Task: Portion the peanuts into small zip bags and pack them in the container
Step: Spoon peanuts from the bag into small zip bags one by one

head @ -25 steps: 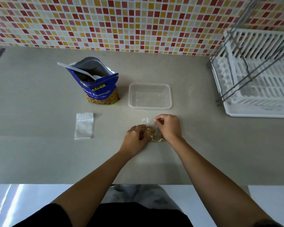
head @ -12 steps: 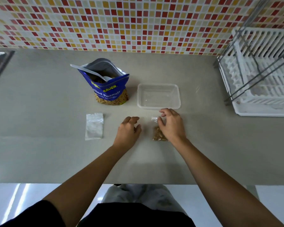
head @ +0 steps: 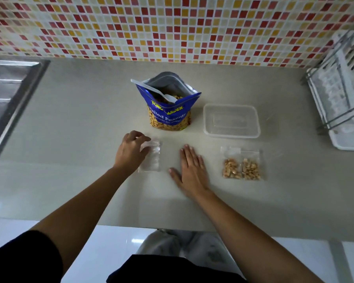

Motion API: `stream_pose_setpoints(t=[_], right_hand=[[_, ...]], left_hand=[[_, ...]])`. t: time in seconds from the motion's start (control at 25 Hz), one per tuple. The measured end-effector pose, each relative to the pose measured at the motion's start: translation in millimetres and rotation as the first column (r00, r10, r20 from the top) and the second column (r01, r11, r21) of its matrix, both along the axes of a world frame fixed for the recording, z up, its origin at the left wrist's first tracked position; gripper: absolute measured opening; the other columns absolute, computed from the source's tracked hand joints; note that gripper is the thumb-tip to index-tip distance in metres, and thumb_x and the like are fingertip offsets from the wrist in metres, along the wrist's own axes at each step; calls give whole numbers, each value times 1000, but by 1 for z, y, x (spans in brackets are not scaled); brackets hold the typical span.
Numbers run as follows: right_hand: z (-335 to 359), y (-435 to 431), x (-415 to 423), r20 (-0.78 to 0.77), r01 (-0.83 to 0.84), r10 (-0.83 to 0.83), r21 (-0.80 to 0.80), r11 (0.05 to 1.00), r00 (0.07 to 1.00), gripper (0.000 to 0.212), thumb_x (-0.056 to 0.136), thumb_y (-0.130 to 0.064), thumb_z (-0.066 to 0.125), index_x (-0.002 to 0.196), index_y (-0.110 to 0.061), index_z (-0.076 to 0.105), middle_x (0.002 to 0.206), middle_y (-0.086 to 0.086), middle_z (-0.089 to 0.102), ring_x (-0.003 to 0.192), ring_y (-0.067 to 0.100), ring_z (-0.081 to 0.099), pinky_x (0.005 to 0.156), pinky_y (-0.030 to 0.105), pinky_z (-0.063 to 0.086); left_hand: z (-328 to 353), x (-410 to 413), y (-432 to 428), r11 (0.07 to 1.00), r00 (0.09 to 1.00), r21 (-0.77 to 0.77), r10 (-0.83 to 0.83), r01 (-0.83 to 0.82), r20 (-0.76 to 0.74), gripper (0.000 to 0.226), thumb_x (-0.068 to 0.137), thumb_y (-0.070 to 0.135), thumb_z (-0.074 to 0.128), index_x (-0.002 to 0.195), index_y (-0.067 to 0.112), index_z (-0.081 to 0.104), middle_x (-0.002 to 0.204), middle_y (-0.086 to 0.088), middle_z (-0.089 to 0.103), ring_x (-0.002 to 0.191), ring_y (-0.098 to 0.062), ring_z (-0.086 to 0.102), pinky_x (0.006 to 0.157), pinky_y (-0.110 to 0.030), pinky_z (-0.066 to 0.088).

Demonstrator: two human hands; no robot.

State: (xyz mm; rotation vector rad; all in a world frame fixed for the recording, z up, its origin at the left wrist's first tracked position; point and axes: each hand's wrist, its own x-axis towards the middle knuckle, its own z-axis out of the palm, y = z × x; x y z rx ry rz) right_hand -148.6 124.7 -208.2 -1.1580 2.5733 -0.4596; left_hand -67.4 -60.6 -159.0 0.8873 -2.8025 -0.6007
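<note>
The left hand (head: pixel 131 153) has its fingers (head: pixel 138 135) loosely curled over the near-side edge of the empty zip bag (head: pixel 154 158), which lies flat on the counter (head: pixel 80 139); whether those fingers pinch the plastic or only rest over it cannot be told, since the hand covers that edge; the rest of the empty bag shows just past the left fingertips, between them and the right thumb. The right hand (head: pixel 192 170) lies palm down on the counter, fingers straight and close together, thumb spread aside, holding nothing; off its little-finger side, apart from it, lies the filled zip bag (head: pixel 241 166) with peanuts in two clumps; whether this is one bag or two side by side cannot be told. Beyond the right fingertips and toward the little-finger side stands the clear container (head: pixel 231 121), with nothing visible inside it; beyond the left fingertips stands the blue peanut pouch (head: pixel 168 114), upright and open at the top, with a white spoon (head: pixel 151 87) lying in its mouth, the handle sticking out over the rim on the side away from the container.
</note>
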Motion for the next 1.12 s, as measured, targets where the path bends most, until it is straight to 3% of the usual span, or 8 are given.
stream_pose_setpoints(t=[0.28,0.44,0.56,0.64,0.72,0.8,0.92,1.12], right_hand=[[-7,0,6,-67,32,-28,55,998,997,80,86,-61,16,149,-12,10,159,4,6,146,16,1,115,31,-5],[-3,-2,4,-11,23,-22,75,997,1000,88,79,-67,5,149,-14,4,159,1,-1,146,13,-6,116,32,-7],[10,-8,0,175,72,-81,55,996,981,95,71,-72,0,149,-18,8,159,-3,-1,145,11,-10,116,37,-11],[19,-15,9,287,122,-90,-95,988,954,92,74,-75,12,145,-20,26,156,-2,20,146,15,4,119,40,-1],[30,-25,22,582,300,-61,-324,897,811,74,76,-72,39,129,-22,48,136,1,51,131,16,42,110,36,30],[42,-35,31,768,521,-50,-384,762,638,36,78,-47,66,107,-27,58,103,0,66,95,10,62,84,27,48],[56,-40,27,813,646,-60,-412,642,579,24,79,-12,72,93,-25,58,75,-3,61,67,0,59,68,17,47],[81,-38,10,898,748,46,-392,535,437,30,85,-1,62,105,-20,52,64,-7,69,56,-4,57,57,11,45]], left_hand=[[1,1,-10,987,988,-94,-125,133,87,11,81,21,64,90,17,69,116,-2,61,108,-31,49,78,-38,33],[19,9,-15,994,991,-39,-94,98,93,10,80,28,61,87,24,67,108,9,64,107,-24,48,75,-35,30],[38,12,-21,969,1000,246,-14,12,5,8,79,25,58,80,21,66,92,4,68,95,-21,56,78,-36,43],[51,12,-22,843,991,535,110,-55,-71,6,80,15,61,77,14,67,84,-3,69,85,-20,60,72,-30,48],[59,11,-21,739,980,668,181,-85,-77,7,79,10,61,76,13,67,82,-4,68,79,-18,61,66,-23,45],[64,12,-21,706,982,706,172,-63,-84,14,80,7,60,74,14,69,81,-6,68,77,-18,61,67,-24,47],[68,16,-25,599,975,801,186,-14,-122,31,84,4,55,65,18,74,81,-9,70,78,-21,63,75,-30,55],[73,22,-24,572,977,817,126,67,-169,17,84,1,61,84,13,73,75,5,75,74,-13,67,69,-16,56]])
